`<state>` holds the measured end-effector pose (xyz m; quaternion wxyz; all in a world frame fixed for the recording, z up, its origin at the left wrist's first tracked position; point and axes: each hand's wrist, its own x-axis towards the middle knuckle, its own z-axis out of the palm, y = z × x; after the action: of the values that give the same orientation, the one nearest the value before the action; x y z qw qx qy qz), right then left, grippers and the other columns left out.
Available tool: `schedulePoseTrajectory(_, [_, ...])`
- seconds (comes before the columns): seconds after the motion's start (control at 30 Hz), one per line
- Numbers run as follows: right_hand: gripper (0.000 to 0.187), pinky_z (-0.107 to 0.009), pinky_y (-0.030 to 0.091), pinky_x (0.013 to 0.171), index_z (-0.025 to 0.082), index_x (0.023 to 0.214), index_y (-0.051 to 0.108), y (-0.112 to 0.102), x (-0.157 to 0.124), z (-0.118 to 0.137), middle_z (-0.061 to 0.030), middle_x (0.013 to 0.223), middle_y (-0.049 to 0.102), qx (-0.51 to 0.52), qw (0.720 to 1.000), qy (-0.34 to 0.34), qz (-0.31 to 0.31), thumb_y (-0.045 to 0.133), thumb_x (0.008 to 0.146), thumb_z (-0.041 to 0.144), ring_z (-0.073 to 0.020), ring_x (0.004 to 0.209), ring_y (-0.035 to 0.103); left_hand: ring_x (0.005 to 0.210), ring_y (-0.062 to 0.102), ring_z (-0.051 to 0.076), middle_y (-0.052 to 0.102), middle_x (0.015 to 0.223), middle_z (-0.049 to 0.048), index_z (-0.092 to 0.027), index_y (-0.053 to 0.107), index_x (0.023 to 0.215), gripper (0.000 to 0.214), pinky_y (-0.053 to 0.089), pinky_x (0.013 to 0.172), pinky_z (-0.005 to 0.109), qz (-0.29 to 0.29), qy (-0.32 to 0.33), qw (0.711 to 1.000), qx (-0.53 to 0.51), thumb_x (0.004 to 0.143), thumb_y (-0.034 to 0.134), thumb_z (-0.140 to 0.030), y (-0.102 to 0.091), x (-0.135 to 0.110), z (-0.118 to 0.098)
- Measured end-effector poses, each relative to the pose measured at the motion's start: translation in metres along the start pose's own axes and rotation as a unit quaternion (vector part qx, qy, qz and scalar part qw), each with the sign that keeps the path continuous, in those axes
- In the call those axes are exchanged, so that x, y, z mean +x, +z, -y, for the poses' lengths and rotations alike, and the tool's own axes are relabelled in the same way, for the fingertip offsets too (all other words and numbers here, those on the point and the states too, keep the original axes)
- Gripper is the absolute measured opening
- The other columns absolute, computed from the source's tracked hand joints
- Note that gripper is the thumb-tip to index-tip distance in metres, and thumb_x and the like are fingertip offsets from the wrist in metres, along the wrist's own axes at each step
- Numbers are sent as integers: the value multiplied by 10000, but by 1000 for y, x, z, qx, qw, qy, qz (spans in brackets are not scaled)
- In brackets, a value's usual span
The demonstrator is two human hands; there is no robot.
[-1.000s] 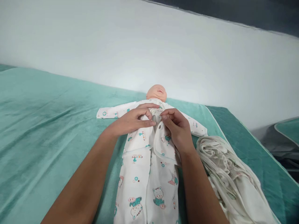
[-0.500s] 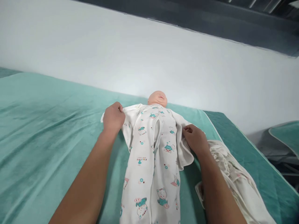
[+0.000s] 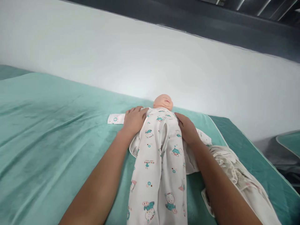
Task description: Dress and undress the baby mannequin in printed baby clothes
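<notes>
A baby doll (image 3: 163,102) lies on its back, its head near the wall. White baby trousers (image 3: 150,168) with a cartoon print lie along the doll's front, legs toward me. Beneath them is a white baby top, whose left sleeve (image 3: 116,118) sticks out sideways and whose right sleeve (image 3: 204,137) slants outward. My left hand (image 3: 135,121) rests open, fingers spread, on the top beside the doll's shoulder. On the other side, my right hand (image 3: 188,128) lies with fingers stretched out against the garments' edge. The doll's body is hidden under the clothes.
Crumpled white cloth (image 3: 241,181) lies to the right, beside my right forearm. A light green sheet (image 3: 70,140) covers the surface, with a darker green quilted cover (image 3: 253,150) at the right. The white wall (image 3: 112,59) rises behind the doll's head.
Both hands have let go of the sleeves and moved inward to the doll's shoulders. The left sleeve now lies out on the sheet. The view has shifted slightly.
</notes>
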<state>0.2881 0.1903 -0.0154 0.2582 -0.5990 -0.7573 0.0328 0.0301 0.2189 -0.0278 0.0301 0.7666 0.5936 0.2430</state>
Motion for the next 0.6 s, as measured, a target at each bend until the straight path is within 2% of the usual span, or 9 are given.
schedulePoseTrajectory(0.07, [512, -453, 432, 1059, 237, 1361, 599, -2, 3, -12, -56, 1392, 626, -57, 998, 14, 23, 335, 925, 191, -279, 1258, 564, 1172, 594, 295, 666, 1277, 58, -351, 604, 1334, 433, 435, 976, 484, 3, -36, 999, 26, 986, 362, -262, -2, 0, 5])
schedulePoseTrajectory(0.17, [517, -487, 458, 1010, 245, 1301, 661, -11, 6, -27, -76, 1323, 671, -129, 986, 91, 54, 342, 900, 173, -318, 1200, 603, 1142, 615, 294, 680, 1248, 60, -340, 645, 1278, 441, 453, 933, 459, -2, -106, 994, 34, 971, 356, -212, -6, 0, 11])
schedulePoseTrajectory(0.27, [527, -507, 459, 1019, 215, 1273, 684, -22, 13, -24, -109, 1308, 674, -129, 983, 130, 30, 381, 849, 141, -333, 1223, 591, 1139, 629, 274, 672, 1269, 51, -343, 647, 1268, 460, 448, 938, 440, -4, -131, 991, 18, 966, 343, -175, -9, 0, 13])
schedulePoseTrajectory(0.37, [476, -475, 440, 1070, 192, 1272, 664, -24, 28, 13, -109, 1321, 660, -35, 995, 82, -46, 420, 864, 183, -291, 1238, 579, 1121, 645, 261, 681, 1249, 52, -326, 626, 1280, 458, 440, 955, 435, -6, -130, 991, 7, 958, 345, -161, -9, 1, 12])
schedulePoseTrajectory(0.43, [414, -421, 459, 1048, 201, 1263, 644, -18, 42, 52, -90, 1314, 660, 34, 998, 32, -34, 441, 908, 263, -254, 1201, 597, 1116, 649, 269, 688, 1232, 62, -308, 614, 1281, 437, 440, 954, 441, -3, -145, 989, 6, 950, 363, -174, -9, 2, 12])
schedulePoseTrajectory(0.5, [392, -389, 467, 1016, 199, 1270, 611, -6, 56, 94, -91, 1340, 640, 20, 998, -20, 54, 436, 930, 284, -246, 1205, 585, 1113, 651, 285, 698, 1207, 76, -292, 607, 1275, 412, 442, 945, 452, 3, -160, 987, 7, 944, 379, -195, -9, 3, 13])
schedulePoseTrajectory(0.53, [379, -389, 472, 991, 189, 1264, 598, 1, 64, 112, -107, 1340, 634, -26, 993, -37, 106, 445, 931, 283, -258, 1200, 581, 1110, 652, 293, 703, 1195, 83, -286, 606, 1268, 402, 443, 939, 457, 8, -163, 987, 8, 944, 382, -204, -9, 4, 14])
schedulePoseTrajectory(0.6, [352, -394, 488, 897, 164, 1223, 591, 12, 76, 137, -146, 1279, 642, -154, 963, -57, 214, 498, 895, 247, -293, 1151, 588, 1108, 653, 305, 708, 1187, 93, -276, 605, 1256, 385, 442, 932, 464, 15, -165, 986, 10, 947, 385, -218, -10, 4, 15])
